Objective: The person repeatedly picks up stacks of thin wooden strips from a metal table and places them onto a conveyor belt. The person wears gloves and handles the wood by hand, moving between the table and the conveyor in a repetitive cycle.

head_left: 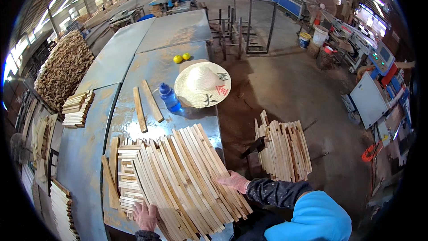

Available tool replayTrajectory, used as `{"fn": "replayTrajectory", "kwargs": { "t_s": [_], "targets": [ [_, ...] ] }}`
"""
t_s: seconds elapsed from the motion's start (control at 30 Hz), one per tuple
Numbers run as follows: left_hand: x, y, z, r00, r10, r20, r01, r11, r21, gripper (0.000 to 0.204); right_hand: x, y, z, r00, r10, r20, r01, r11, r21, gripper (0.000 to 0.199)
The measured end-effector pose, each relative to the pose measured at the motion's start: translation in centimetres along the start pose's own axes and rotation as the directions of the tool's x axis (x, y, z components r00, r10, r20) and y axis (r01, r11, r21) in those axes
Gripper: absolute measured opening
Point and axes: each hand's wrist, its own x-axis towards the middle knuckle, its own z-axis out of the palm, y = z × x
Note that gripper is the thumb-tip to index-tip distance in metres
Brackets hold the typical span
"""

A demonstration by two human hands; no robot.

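At the near edge of the blue-grey worktable (pixel 89 160), I am pressing my left hand (pixel 145 216) and right hand (pixel 233 181), fingers spread flat, against the fanned wooden slats (pixel 187 174), which look light, stiff and apt to slide, so best gripped along their outer ends.

Fanned wooden slats (pixel 187 178) taking up nearly all the near end of the surface (pixel 133 67), leaving hardly any bare metal around the hands, left (pixel 146 216) and right (pixel 232 181). Stacked short slats (pixel 127 178) crowding the left flank. Further up, two loose boards (pixel 146 105), a blue bottle (pixel 170 97) and a straw hat (pixel 203 85) blocking the middle, two yellow fruits (pixel 182 57) beyond. Open passage lying along the left strip, past a small slat pile (pixel 78 108), and across the far end. Right of the edge, another slat bundle (pixel 283 149) standing over the floor, narrowing the gap there
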Motion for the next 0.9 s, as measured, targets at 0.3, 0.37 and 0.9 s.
{"fn": "replayTrajectory", "kwargs": {
  "t_s": [0.3,0.37,0.9],
  "targets": [
    [1.0,0.7,1.0,0.9,-0.085,0.428,0.436,0.131,-0.89,0.067,1.2,1.2,-0.4,0.997,0.07,0.012,-0.071,0.995,0.074,0.065],
    [1.4,0.7,0.2,0.861,0.001,0.509,0.508,-0.076,-0.858,0.067,1.0,1.1,-0.6,0.998,0.049,0.05,-0.053,0.994,0.091,0.065],
    [-8.6,5.3,-5.6,0.855,-0.268,0.445,0.432,-0.109,-0.895,0.068,-3.8,-1.8,-0.3,0.983,0.024,0.18,-0.02,1.0,-0.023,0.056]
  ]
}}
